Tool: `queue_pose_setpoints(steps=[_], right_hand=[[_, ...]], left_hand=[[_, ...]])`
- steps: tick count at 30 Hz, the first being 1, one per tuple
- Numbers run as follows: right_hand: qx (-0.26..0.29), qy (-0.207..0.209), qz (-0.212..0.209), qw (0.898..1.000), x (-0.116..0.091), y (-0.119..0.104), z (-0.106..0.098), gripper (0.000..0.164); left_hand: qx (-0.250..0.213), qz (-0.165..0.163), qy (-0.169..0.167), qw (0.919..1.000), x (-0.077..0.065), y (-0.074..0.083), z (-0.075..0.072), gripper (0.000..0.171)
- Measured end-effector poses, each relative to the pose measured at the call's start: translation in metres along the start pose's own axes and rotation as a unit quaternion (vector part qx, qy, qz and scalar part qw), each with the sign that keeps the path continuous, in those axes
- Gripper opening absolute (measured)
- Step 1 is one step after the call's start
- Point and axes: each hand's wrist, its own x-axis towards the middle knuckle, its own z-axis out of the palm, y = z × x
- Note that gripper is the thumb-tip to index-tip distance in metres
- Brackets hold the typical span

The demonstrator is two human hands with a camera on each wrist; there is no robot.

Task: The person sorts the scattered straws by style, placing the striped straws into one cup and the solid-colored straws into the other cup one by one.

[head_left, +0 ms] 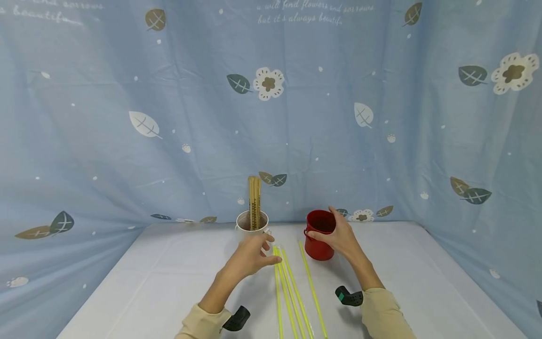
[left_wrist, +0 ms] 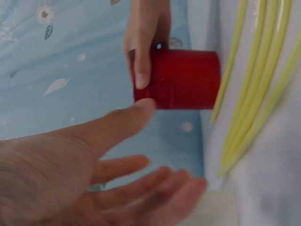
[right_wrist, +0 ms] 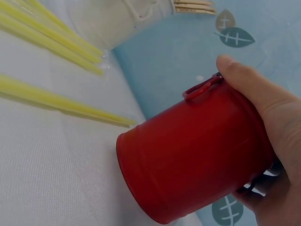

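Note:
My right hand [head_left: 345,238] grips a small red metal bucket [head_left: 318,249] by its rim, thumb on the near side and fingers round the far side. The right wrist view has the bucket [right_wrist: 193,155] large and tilted by the camera, a small loop handle [right_wrist: 202,89] on its side. My left hand [head_left: 250,256] hovers with fingers spread and loosely bent, holding nothing. It is just in front of a white bucket [head_left: 243,223], over the upper ends of several long thin yellow sticks [head_left: 289,292]. Inside the white bucket stands a bundle of printed wooden sticks [head_left: 254,202].
The yellow sticks lie lengthwise on the white tabletop [head_left: 169,282], one [head_left: 312,287] apart from the others on the right. Behind the table hangs a blue curtain [head_left: 317,179] with leaf and flower prints. Each wrist wears a black camera mount [head_left: 237,319].

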Motion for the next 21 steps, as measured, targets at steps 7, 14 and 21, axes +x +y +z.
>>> queue_pose_setpoints(steps=[7, 14, 21], right_hand=[[-0.002, -0.003, 0.006, 1.0, 0.0, 0.003, 0.001, 0.108], [-0.005, -0.005, 0.007, 1.0, -0.001, 0.002, 0.001, 0.104], [0.002, -0.007, 0.006, 1.0, 0.001, 0.003, 0.001, 0.104]], left_hand=[[-0.039, -0.08, -0.083, 0.9926, -0.004, -0.001, 0.019, 0.069], [-0.005, -0.095, -0.084, 0.9919, -0.003, -0.006, 0.031, 0.068], [0.011, -0.096, -0.092, 0.9911, -0.004, -0.01, 0.04, 0.057]])
